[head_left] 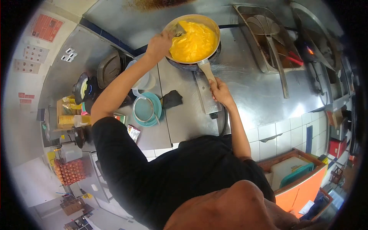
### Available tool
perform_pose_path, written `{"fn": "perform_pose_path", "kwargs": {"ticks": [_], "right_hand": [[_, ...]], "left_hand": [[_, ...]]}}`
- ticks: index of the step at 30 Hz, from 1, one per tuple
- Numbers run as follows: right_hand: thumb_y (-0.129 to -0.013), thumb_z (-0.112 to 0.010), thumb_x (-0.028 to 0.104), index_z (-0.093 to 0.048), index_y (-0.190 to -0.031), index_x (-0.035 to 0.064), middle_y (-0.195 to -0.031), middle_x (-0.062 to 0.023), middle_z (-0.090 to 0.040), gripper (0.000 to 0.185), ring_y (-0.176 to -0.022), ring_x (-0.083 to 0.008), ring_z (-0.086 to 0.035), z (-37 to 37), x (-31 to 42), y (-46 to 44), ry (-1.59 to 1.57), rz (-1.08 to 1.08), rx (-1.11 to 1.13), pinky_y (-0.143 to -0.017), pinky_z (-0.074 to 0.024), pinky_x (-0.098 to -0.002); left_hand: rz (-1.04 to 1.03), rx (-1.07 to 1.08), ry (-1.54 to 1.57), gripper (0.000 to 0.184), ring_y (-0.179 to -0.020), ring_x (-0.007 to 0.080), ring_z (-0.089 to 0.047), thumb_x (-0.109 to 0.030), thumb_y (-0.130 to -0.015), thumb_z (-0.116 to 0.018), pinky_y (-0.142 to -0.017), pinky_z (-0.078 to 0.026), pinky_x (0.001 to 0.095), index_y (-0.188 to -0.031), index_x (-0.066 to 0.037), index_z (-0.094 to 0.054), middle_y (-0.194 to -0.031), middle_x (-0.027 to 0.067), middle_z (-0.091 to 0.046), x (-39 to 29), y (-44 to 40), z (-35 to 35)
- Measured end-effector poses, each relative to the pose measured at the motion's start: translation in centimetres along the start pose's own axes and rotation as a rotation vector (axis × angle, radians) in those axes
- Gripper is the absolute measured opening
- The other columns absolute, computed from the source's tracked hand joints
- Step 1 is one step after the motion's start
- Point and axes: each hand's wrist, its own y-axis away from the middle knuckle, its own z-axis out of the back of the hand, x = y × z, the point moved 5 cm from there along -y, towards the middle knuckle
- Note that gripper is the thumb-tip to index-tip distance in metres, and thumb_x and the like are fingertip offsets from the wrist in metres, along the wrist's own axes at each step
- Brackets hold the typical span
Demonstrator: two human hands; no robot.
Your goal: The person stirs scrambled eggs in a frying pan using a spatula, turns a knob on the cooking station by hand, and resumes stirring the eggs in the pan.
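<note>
Yellow, softly folded egg (194,43) fills much of a frying pan (217,32), which sits over a burner (207,96) on the steel counter. My right hand (220,91) is wrapped round the pan's pale handle (207,71). Over the pan's left rim, my left hand (160,45) is closed on a greyish utensil (178,30) whose end dips into the egg. The utensil's kind is hard to make out. Below my left forearm, a sieve (143,110) rests on a turquoise bowl (158,103), with a black cloth (172,99) beside it.
On the right, a steel basin (244,42) holds a long-handled strainer (278,63) and a red-handled tool (294,58). Beyond it, a flame (309,50) burns near a large wok (324,46). Egg trays (70,171) stand far left; an orange cabinet (306,191) is lower right.
</note>
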Motion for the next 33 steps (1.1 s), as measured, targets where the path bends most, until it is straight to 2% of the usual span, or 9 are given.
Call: {"fn": "perform_pose_path", "kwargs": {"ticks": [4,8,10,13,16,19,23,29,33], "right_hand": [[-0.101,-0.052,0.034,-0.057,-0.106,0.0022,-0.064,0.0002,-0.051,0.033,-0.048,-0.0097,-0.051,0.0,-0.1,0.0,0.019,-0.013,0.004,-0.044,-0.0431,-0.028],[-0.101,-0.052,0.034,-0.057,-0.109,0.0022,-0.063,0.0006,-0.05,0.034,-0.048,-0.0095,-0.05,0.0,-0.1,0.0,-0.006,-0.031,0.014,-0.044,-0.043,-0.0276],[-0.101,-0.052,0.034,-0.058,-0.11,0.0022,-0.064,0.0005,-0.051,0.034,-0.048,-0.0095,-0.05,0.0,-0.3,-0.1,-0.009,-0.037,0.013,-0.044,-0.0428,-0.0274],[-0.101,-0.052,0.033,-0.058,-0.11,0.0019,-0.064,0.0004,-0.051,0.033,-0.047,-0.0095,-0.049,0.0,-0.1,-0.1,-0.011,-0.032,0.013,-0.044,-0.0425,-0.0271],[-0.102,-0.052,0.033,-0.058,-0.11,0.001,-0.063,0.0001,-0.051,0.034,-0.046,-0.0093,-0.049,0.0,-0.4,-0.3,-0.015,-0.011,0.013,-0.043,-0.0418,-0.027],[-0.102,-0.052,0.033,-0.058,-0.11,0.0,-0.062,-0.0001,-0.051,0.035,-0.046,-0.0093,-0.049,0.0,-0.2,-0.3,-0.027,-0.004,0.022,-0.042,-0.0411,-0.0272],[-0.103,-0.051,0.032,-0.057,-0.111,-0.0009,-0.062,-0.0005,-0.051,0.035,-0.046,-0.0095,-0.049,-0.2,0.3,0.0,-0.016,-0.004,0.018,-0.041,-0.0401,-0.0274],[-0.103,-0.051,0.03,-0.057,-0.111,-0.0009,-0.064,-0.0003,-0.051,0.033,-0.046,-0.009,-0.048,-0.1,0.0,-0.1,-0.002,-0.02,0.017,-0.041,-0.039,-0.0265],[-0.103,-0.051,0.031,-0.057,-0.107,0.0012,-0.064,0.0003,-0.05,0.03,-0.046,-0.0084,-0.048,-0.2,0.4,0.1,0.012,-0.016,0.014,-0.04,-0.0386,-0.0265]], "left_hand": [[0.039,0.208,0.142,0.042,-0.077,0.0289,-0.07,-0.014,-0.082,-0.063,-0.059,-0.058,0.0358,-0.124,-0.011,-0.059,-0.089,0.0124,-0.061,1.4,-2.9,-0.9],[0.14,0.27,0.395,0.042,-0.082,0.0364,-0.068,-0.012,-0.084,-0.06,-0.071,-0.057,0.044,-0.125,-0.011,-0.062,-0.095,0.0174,-0.067,3.8,-2.8,0.3],[0.137,0.357,0.499,0.04,-0.084,0.0396,-0.066,-0.011,-0.085,-0.058,-0.076,-0.055,0.0482,-0.125,-0.012,-0.064,-0.096,0.0196,-0.069,4.9,-1.2,4.1],[0.156,0.441,0.563,0.029,-0.087,0.0387,-0.068,-0.009,-0.083,-0.056,-0.077,-0.054,0.0495,-0.108,-0.013,-0.071,-0.091,0.017,-0.071,5.4,1.3,9.7],[0.173,0.473,0.68,0.027,-0.087,0.0393,-0.068,-0.007,-0.083,-0.056,-0.079,-0.053,0.0491,-0.105,-0.01,-0.071,-0.091,0.0182,-0.071,4.1,3.7,12.6],[0.123,0.528,0.627,0.039,-0.086,0.0416,-0.065,-0.004,-0.084,-0.055,-0.078,-0.052,0.0494,-0.122,-0.004,-0.065,-0.09,0.023,-0.067,0.6,4.4,9.9],[0.257,0.323,0.624,0.03,-0.081,0.0387,-0.069,-0.005,-0.086,-0.054,-0.07,-0.055,0.0482,-0.113,0.003,-0.065,-0.091,0.0256,-0.067,-3.6,2.4,6.6],[0.419,0.231,0.562,0.032,-0.082,0.0369,-0.071,-0.008,-0.089,-0.051,-0.068,-0.057,0.0455,-0.116,0.003,-0.063,-0.094,0.0238,-0.068,-5.7,-2.0,1.6],[0.498,0.129,0.599,0.024,-0.08,0.0362,-0.072,-0.01,-0.083,-0.058,-0.069,-0.058,0.0442,-0.097,0.005,-0.07,-0.09,0.024,-0.07,-3.4,-2.9,-0.6]]}}
